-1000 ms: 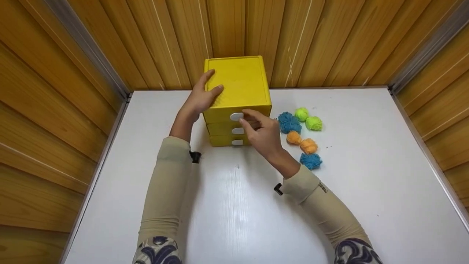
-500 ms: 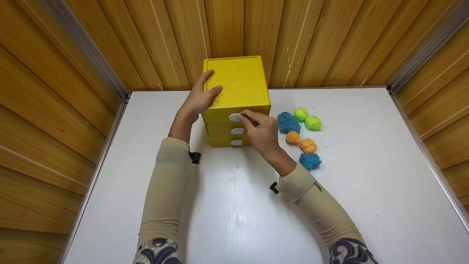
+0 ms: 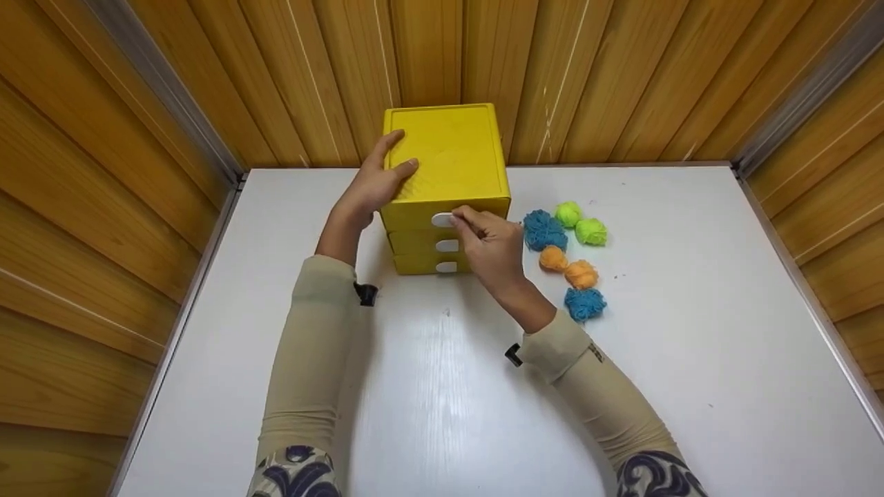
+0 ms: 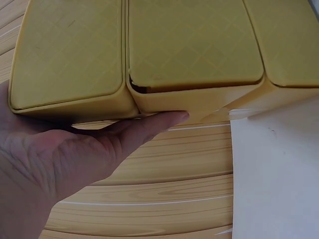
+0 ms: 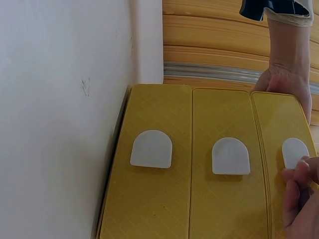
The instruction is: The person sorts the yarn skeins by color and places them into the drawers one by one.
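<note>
A yellow three-drawer box (image 3: pixel 449 152) stands at the back of the table, each drawer front bearing a white pull tab. My left hand (image 3: pixel 376 186) rests over its upper left edge, thumb and a finger on the top. In the left wrist view a straight finger (image 4: pixel 149 129) of that hand lies along the box's side. With thumb and fingertips my right hand (image 3: pixel 494 252) pinches the right end of the top drawer's tab (image 3: pixel 442 219). In the right wrist view the middle tab (image 5: pixel 231 156) and bottom tab (image 5: pixel 151 149) are untouched. All drawers appear closed.
To the right of the box lie yarn balls: two blue (image 3: pixel 545 230), two lime green (image 3: pixel 591 232) and two orange (image 3: pixel 581 274). The white table (image 3: pixel 428 386) has wood-look panel walls (image 3: pixel 608 83) at the back and sides.
The thumb and fingers of my right hand have come together on the top drawer's tab, and its wrist has shifted slightly left. My left hand has stayed on the box.
</note>
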A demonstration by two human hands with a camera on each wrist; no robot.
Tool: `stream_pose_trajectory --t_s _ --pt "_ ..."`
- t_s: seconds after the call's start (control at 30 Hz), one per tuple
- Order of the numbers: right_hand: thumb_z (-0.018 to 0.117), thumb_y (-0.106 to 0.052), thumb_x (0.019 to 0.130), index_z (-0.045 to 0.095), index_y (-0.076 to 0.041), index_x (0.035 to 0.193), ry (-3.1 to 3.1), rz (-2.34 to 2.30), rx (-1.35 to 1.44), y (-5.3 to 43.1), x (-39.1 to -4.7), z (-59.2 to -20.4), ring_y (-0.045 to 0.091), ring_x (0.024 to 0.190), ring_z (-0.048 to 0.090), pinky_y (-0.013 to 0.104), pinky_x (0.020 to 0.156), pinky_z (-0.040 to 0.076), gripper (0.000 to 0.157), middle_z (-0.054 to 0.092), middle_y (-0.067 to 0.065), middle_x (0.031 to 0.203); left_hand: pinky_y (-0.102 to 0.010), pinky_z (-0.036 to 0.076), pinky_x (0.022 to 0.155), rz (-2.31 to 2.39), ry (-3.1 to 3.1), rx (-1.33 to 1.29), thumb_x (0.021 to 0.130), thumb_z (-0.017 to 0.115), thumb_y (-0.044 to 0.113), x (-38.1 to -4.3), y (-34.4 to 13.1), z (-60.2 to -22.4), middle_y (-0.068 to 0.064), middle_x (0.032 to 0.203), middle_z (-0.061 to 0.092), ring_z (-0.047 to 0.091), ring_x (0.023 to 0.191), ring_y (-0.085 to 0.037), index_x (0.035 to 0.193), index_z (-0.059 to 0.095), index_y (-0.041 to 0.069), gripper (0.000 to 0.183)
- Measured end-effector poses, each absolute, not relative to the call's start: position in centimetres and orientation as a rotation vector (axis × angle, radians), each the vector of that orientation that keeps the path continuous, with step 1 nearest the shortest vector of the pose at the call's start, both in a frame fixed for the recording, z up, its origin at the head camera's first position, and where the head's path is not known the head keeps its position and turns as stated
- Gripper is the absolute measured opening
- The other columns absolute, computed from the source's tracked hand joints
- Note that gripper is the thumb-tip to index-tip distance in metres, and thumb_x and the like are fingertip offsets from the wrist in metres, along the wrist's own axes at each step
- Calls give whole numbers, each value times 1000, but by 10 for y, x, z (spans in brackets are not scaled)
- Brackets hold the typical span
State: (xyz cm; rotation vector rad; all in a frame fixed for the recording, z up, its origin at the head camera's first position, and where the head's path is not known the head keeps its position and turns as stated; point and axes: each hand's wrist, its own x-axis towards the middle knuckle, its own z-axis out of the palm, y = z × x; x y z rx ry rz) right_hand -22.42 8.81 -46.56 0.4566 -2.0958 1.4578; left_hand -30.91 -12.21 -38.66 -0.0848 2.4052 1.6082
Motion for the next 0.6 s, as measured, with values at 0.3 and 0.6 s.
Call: stream_pose_trajectory --t_s 0.3,0.6 --pt "78 -19 99 86 -8 107 -2098 1466 469 89 -226 -464 12 63 58 15 58 45 16 77 9 79 -60 18 133 1576 2415 -87 108 58 46 -310 -124 -388 1 182 14 19 168 -28 165 24 51 67" --pt "79 -21 98 86 -11 103 -2116 1450 476 90 -228 -463 11 60 54 17 58 43 13 72 8 71 -59 15 134 1573 2439 -33 108 58 46 -312 -126 -389 2 182 12 15 169 -27 167 24 48 68"
